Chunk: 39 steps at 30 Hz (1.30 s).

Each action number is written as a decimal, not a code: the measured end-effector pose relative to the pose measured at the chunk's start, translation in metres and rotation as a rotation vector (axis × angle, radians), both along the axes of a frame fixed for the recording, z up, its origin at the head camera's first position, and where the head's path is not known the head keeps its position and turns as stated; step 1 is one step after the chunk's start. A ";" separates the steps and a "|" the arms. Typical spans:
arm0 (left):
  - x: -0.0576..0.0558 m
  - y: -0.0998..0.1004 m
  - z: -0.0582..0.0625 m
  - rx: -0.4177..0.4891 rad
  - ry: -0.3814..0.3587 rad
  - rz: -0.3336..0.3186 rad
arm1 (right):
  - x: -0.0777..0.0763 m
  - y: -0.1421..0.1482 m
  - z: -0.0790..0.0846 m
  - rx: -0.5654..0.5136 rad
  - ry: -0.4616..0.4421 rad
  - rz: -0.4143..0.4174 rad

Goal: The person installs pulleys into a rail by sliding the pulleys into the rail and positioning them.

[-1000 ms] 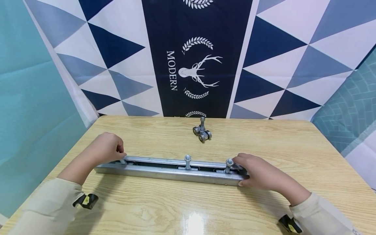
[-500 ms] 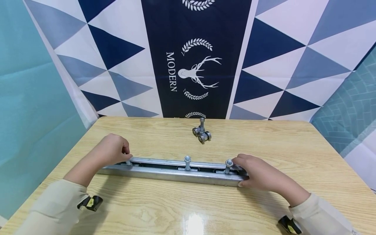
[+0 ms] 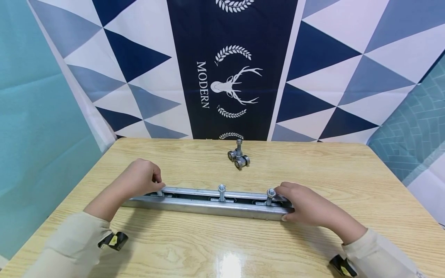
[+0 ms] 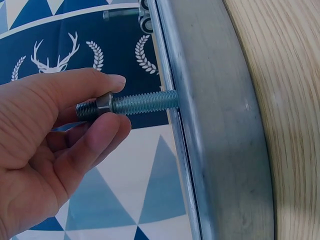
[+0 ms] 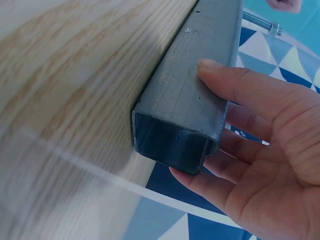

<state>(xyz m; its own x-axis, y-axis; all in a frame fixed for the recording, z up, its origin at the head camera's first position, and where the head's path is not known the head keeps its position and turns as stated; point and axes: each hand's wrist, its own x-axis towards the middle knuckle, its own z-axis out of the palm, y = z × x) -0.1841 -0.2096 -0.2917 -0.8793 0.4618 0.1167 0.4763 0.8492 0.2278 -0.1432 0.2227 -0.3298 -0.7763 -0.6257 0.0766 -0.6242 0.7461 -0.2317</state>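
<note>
A silver C-shaped metal rail (image 3: 208,209) lies across the table with its slot facing up. Three threaded bolts rise out of this slot. My left hand (image 3: 140,178) pinches the leftmost bolt (image 4: 145,102) between thumb and fingers at its nut, as the left wrist view shows. The middle bolt (image 3: 221,193) and the right bolt (image 3: 270,197) stand upright with nuts on top, each on a carriage partly hidden inside the rail. At the right end, my right hand (image 3: 307,202) grips the rail across its sides; the right wrist view shows the hollow end opening (image 5: 170,142).
A loose roller trolley (image 3: 239,158) with several wheels and an upright bolt stands behind the rail on the wood-grain table (image 3: 180,247). A patterned cloth (image 3: 233,69) hangs along the table's back edge, and a teal cloth (image 3: 41,116) hangs at the left.
My left hand has slid to the right along the rail, carrying the leftmost bolt with it. The right hand, the rail and the other two bolts hold their places.
</note>
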 end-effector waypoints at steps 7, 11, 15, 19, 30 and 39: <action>0.000 0.008 -0.001 0.010 0.004 -0.018 | 0.000 0.000 0.000 0.004 0.001 -0.002; 0.001 0.011 -0.001 0.007 0.006 -0.020 | 0.000 0.000 0.000 0.004 0.000 -0.004; 0.001 0.015 -0.002 -0.004 0.010 -0.022 | 0.000 0.000 -0.001 0.001 0.002 -0.003; 0.001 0.019 -0.003 -0.002 0.009 -0.030 | 0.000 0.000 -0.001 -0.001 0.004 -0.003; 0.001 0.028 -0.003 0.003 0.002 -0.047 | 0.000 0.001 0.000 -0.008 -0.005 0.005; 0.002 0.037 -0.003 0.009 0.003 -0.066 | 0.000 0.000 0.000 -0.003 -0.002 0.003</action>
<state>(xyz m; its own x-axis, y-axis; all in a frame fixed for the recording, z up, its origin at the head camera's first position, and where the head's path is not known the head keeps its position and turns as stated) -0.1820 -0.1727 -0.2950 -0.8464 0.5181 0.1235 0.5322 0.8135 0.2343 -0.1431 0.2229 -0.3297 -0.7747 -0.6277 0.0770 -0.6258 0.7435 -0.2356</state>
